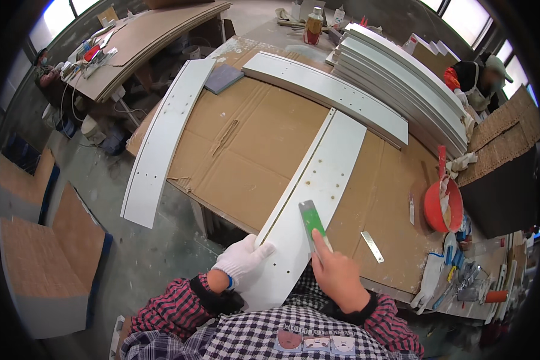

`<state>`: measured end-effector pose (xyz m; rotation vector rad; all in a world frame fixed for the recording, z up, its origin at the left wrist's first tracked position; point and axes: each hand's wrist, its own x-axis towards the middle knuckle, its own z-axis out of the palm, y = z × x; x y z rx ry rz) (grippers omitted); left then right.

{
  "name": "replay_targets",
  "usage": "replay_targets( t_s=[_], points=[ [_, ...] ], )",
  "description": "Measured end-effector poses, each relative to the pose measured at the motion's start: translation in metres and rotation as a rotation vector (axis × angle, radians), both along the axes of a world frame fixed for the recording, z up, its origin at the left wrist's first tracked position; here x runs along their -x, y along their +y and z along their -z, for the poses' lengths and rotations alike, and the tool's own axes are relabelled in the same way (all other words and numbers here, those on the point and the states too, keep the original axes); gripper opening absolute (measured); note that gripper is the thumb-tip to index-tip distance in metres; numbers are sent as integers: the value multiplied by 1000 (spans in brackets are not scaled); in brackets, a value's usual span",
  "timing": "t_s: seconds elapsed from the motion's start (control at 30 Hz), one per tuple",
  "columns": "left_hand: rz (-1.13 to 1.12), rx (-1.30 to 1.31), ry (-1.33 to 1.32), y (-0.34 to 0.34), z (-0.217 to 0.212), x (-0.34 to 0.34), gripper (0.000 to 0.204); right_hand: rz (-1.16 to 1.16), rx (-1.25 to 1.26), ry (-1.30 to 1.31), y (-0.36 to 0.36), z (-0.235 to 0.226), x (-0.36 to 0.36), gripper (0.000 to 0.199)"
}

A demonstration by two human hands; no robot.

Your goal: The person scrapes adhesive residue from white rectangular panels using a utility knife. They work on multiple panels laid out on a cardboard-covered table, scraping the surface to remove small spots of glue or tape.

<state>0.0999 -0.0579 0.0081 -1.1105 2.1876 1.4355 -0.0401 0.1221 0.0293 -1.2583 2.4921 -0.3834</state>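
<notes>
A long white board (318, 174), with a groove along its left side and several small holes and filler-coloured spots, slants from my waist to the middle of the cardboard-covered table. My left hand (243, 259), in a white knit glove, grips its left edge near my body, thumb on top. Bare, my right hand (340, 279) holds a green scraper (311, 221) with a greyish end, index finger stretched along it. The scraper lies low over the board's face; whether it touches cannot be told. Right of the board, a thin metal strip (372, 246) rests on the cardboard.
Two more white boards (162, 147) (330, 93) lie left and across the far side, near a grey block (224, 78). Stacked white panels (396, 78) stand far right. A red bowl (443, 205) holds pale paste. Tools and a glove (429, 279) lie right; a co-worker (483, 81) is beyond.
</notes>
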Motion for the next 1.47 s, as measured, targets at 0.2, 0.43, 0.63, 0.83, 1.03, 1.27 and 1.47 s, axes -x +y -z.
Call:
replay_targets(
  t_s=[0.2,0.43,0.63,0.83,1.03,1.27,1.47],
  points=[
    [0,-1,42,-8,8,-2,62,37,78,22,-38,2,26,50],
    [9,-41,-41,-2,-14,2,59,54,59,40,-39,8,38,53],
    [-8,-31,-22,-3,-14,4,56,38,45,-30,-28,-1,30,52],
    [-7,-27,-2,-5,0,1,59,7,21,-24,-19,0,14,50],
    [4,-4,-18,-6,5,-2,61,-20,-42,-8,-24,-13,11,49],
    [27,6,-8,-5,5,-3,62,19,-33,-24,-29,-11,22,54],
    [-2,-22,-1,-5,5,-1,66,39,-17,-52,-30,-14,30,56]
  ],
)
